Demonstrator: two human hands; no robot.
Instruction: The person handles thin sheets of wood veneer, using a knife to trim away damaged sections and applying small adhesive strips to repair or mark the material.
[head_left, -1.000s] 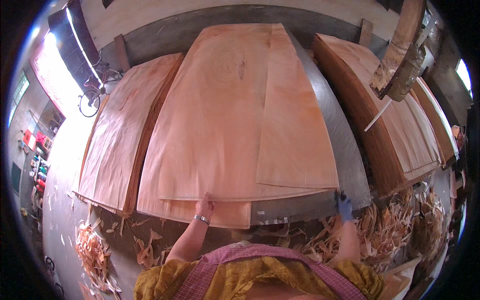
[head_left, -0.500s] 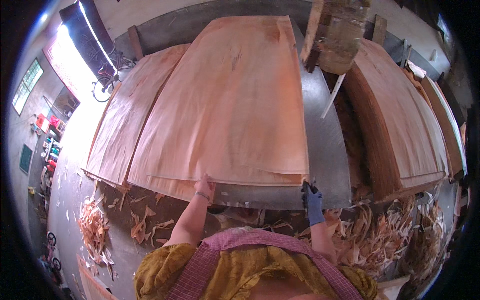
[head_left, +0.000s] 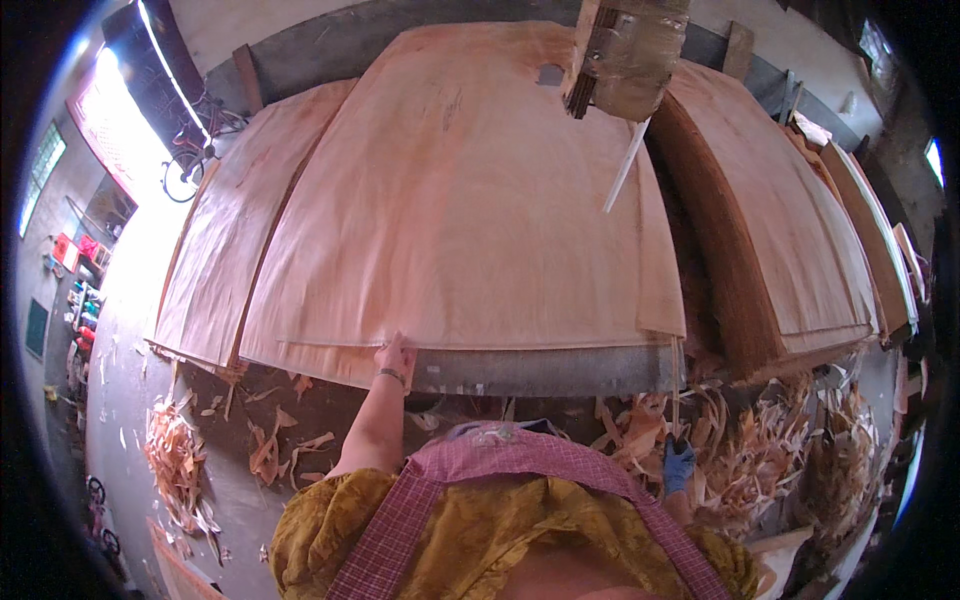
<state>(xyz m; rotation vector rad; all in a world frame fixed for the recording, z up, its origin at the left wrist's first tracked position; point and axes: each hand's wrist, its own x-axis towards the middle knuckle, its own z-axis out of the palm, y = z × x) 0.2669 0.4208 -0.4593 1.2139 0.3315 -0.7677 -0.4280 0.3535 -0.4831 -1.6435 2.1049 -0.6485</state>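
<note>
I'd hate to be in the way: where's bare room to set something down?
A strip of grey tabletop lies bare between the top veneer sheet and its own front edge, right of the left hand. Shavings crowd below the right hand.

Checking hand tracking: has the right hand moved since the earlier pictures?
Yes. The right hand has moved toward the body, from the front edge of the grey table to clear of it.
</note>
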